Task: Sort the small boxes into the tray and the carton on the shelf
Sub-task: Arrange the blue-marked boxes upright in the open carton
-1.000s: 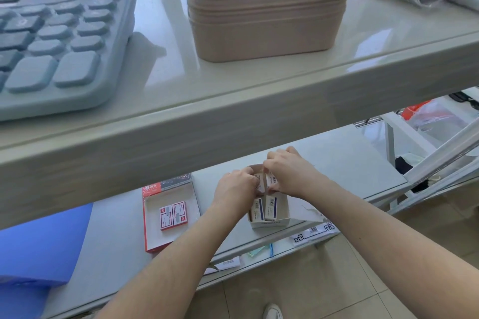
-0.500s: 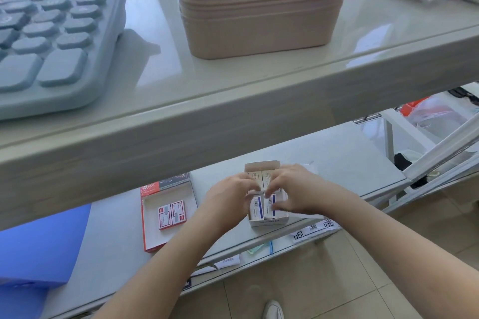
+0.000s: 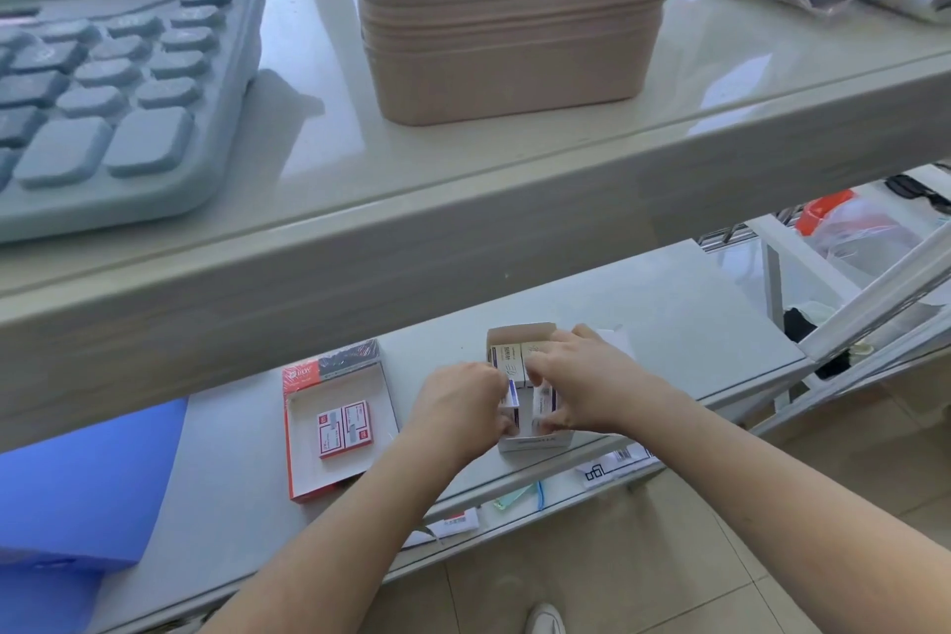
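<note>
Both hands dropped lower: L hand (image 3: 460, 409) & R hand (image 3: 584, 389) grip clamped on 2 front boxes (image 3: 540, 404) in carton (image 3: 535, 443); tray (image 3: 309, 479) holds 2.

calculator (image 3: 103, 82) upper shelf left | beige case (image 3: 507, 21) beside | blue folder (image 3: 77, 484) below

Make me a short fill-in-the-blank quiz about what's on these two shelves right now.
1. Both hands, left hand and right hand, work at the white ____ on the lower shelf.
2. The red-edged tray holds ____ red and white boxes.
3. On the upper shelf, the ____ sits left of the beige case.

Missing words: carton; two; calculator
</note>
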Demonstrator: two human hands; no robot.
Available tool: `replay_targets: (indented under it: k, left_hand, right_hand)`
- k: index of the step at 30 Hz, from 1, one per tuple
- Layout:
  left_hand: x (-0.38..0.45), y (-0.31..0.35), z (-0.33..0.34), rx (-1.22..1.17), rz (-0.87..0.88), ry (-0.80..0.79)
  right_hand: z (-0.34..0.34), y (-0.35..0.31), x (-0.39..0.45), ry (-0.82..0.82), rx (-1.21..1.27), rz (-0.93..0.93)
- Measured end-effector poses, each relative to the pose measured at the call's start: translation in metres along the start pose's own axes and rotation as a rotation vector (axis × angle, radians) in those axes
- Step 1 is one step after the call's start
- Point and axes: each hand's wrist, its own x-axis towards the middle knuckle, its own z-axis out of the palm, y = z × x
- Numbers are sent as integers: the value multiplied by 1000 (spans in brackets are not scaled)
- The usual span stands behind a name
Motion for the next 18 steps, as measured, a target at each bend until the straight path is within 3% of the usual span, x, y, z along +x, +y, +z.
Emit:
replay_targets:
  k: [2,5,7,11,18]
  left_hand:
    - [0,-2,0,-77,-21,0]
    - [-1,-4,2,-161,-17,3]
    - [-2,-5,6,-195,-5,7]
    - [-4,-8,13,-345,19,27]
    - [-19,-11,15,-830,14,176]
  right_hand:
    - [-5,4,-11,60,189,10]
    - [-14,12,-34,184,710,77]
    - [-13,17,-46,249,890,113]
    - [-5,19,-56,258,954,184]
    - [0,22,-60,320,881,215]
